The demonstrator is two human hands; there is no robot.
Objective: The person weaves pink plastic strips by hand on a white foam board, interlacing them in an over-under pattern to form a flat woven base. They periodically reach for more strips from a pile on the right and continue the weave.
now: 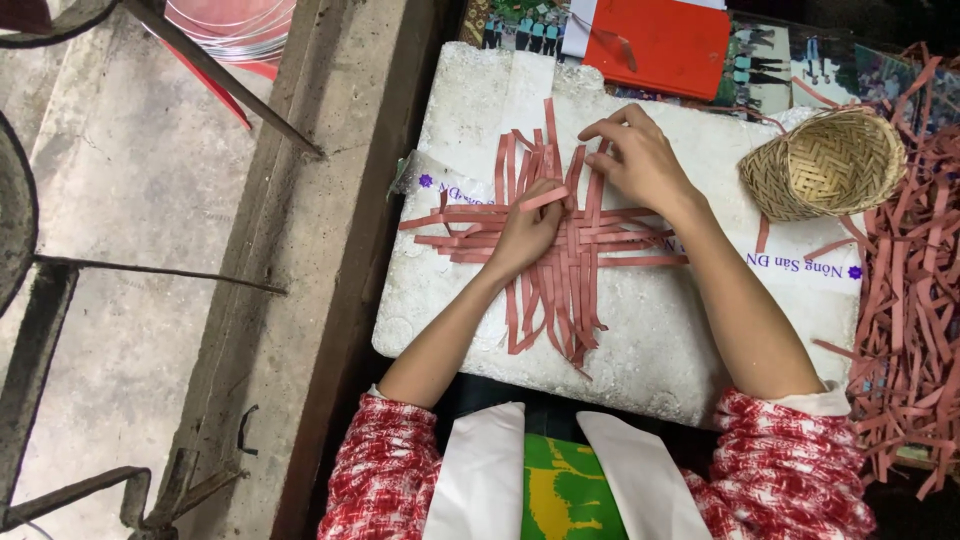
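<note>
I see both hands centre frame, working a flat weave of reddish-pink strips (560, 250) that lies on a white foam slab (640, 340) serving as the bench. Strips cross in two directions; the woven patch sits mid-slab, loose ends fanning toward top, bottom, left and right.

Left hand (527, 235): palm down on the weave just left of centre, pressing it flat. Its grip is closed lightly, one strip end pinched at the fingertips near the top of the hand.

Right hand (640, 160): above and right of the left, fingers curled onto the upright strips at the upper part of the weave. Fingertips touch the strips; I can't tell whether the grip has one pinched or only rests on them.

Small woven basket (825, 165) lies on its side at the slab's upper right corner. Heap of loose strips (900, 300) down the right edge. Red notebook (655, 45) at top centre. Concrete ledge (300, 250) to the left of the slab.
</note>
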